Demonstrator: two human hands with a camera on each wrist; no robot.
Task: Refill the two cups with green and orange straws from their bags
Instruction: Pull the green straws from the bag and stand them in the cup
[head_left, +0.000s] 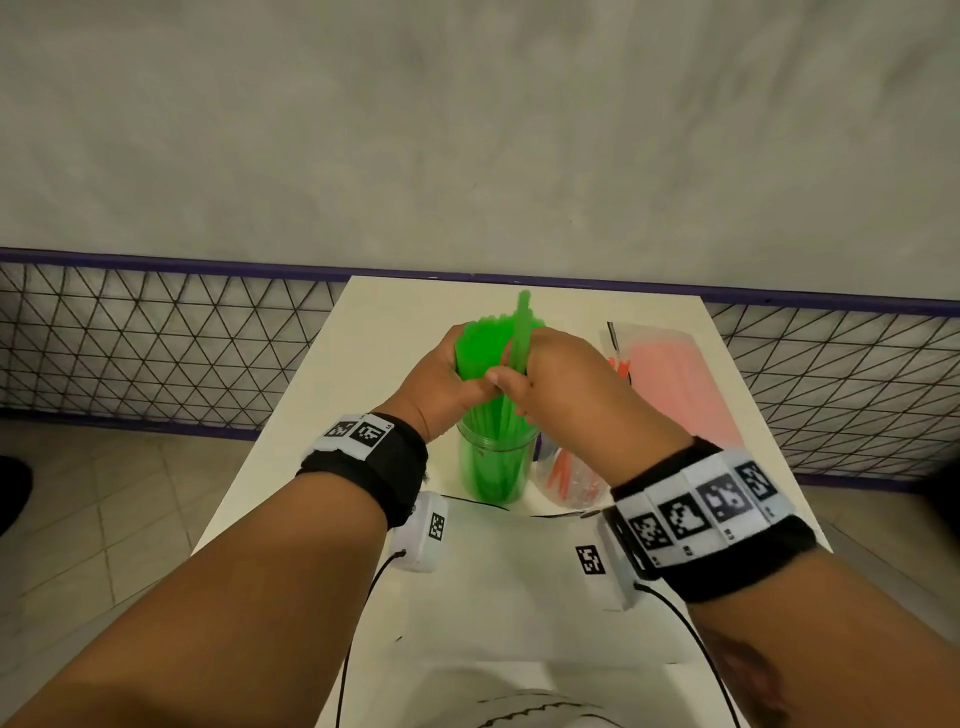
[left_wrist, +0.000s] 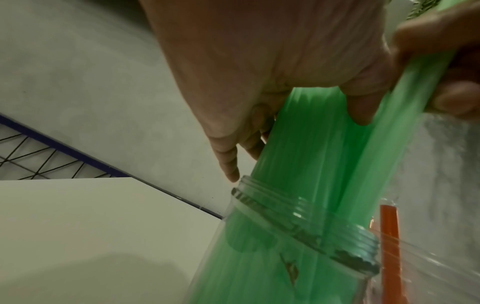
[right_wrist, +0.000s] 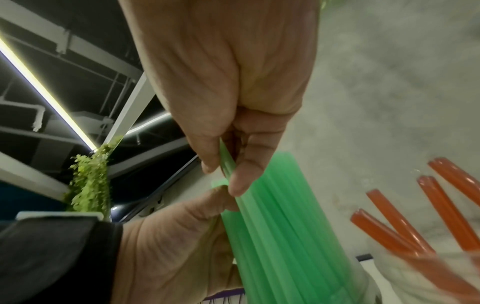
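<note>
Green straws (head_left: 480, 353) stand nearly upright as a bundle in the clear cup (head_left: 496, 467) on the counter (head_left: 322, 415), directly above its mouth. Your left hand (head_left: 447, 379) wraps the bundle left of that cup's axis; your right hand (head_left: 550, 374) pinches a few raised straws (head_left: 522, 322) that need to go down lengthwise.

white table (head_left: 291, 467) | wire mesh fence, purple rail (head_left: 156, 343) | tiled floor (head_left: 104, 519) | grey wall (head_left: 467, 130)
</note>
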